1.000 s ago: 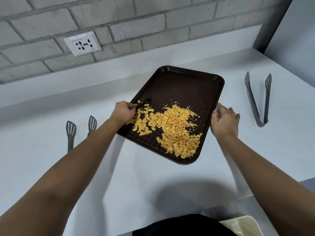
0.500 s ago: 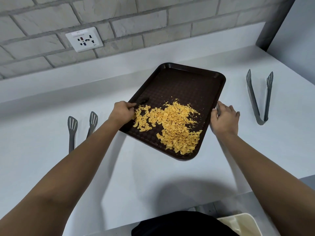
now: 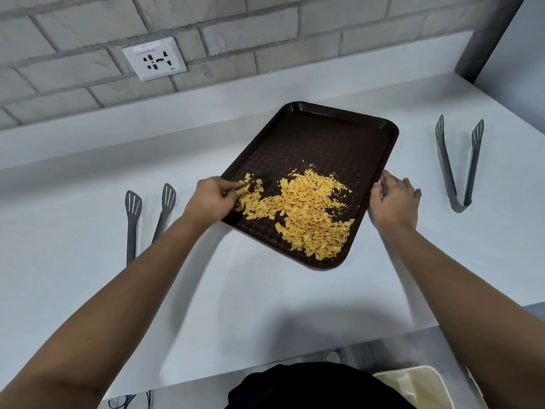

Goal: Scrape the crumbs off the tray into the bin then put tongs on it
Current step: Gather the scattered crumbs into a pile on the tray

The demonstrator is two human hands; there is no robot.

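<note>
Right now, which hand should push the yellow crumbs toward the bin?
Probably the left hand: it is already in the crumbs at the tray's left edge. The right hand rests on the tray's right rim, steadying it. The bin sits near-right, below the counter.

1. Dark brown rectangular plastic tray (image 3: 324, 137) lies mid-counter, turned askew.
2. Yellow flaky crumbs (image 3: 306, 211) cover its near half.
3. Grey slotted plastic tongs (image 3: 458, 163) lie right of it.
4. Second grey tongs (image 3: 132, 219) lie left.
5. Cream plastic bin (image 3: 418, 385) sits below the counter's front edge.
</note>
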